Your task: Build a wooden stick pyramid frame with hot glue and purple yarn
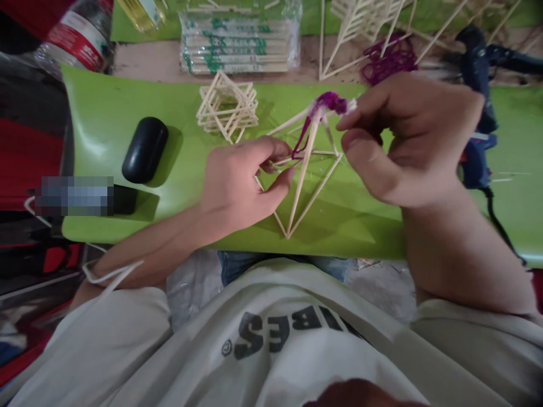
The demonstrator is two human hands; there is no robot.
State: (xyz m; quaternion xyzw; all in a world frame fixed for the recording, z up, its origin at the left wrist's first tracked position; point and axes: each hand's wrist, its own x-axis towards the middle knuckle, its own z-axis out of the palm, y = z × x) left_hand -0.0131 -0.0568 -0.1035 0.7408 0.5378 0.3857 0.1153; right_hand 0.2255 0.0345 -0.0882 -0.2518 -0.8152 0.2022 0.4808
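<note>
A pyramid-shaped frame of thin wooden sticks [302, 180] stands at the front of the green table, with one corner pointing towards me. Purple yarn [326, 103] is wrapped about its peak, and a strand hangs down to my left fingertips. My left hand [250, 183] reaches in at the frame's left side, thumb and forefinger closed near the yarn strand and a stick; the exact contact is partly hidden. My right hand [407, 135] is raised beside the peak, its fingers pinching a whitish fuzzy end joined to the purple wrapping.
Behind stand a small stacked stick lattice [228, 106], a bag of wrapped chopsticks [241, 45] and a larger stick structure [367, 20]. A purple yarn tangle [389, 58] and blue glue gun [475, 161] are right. A black oval case [145, 150] lies left.
</note>
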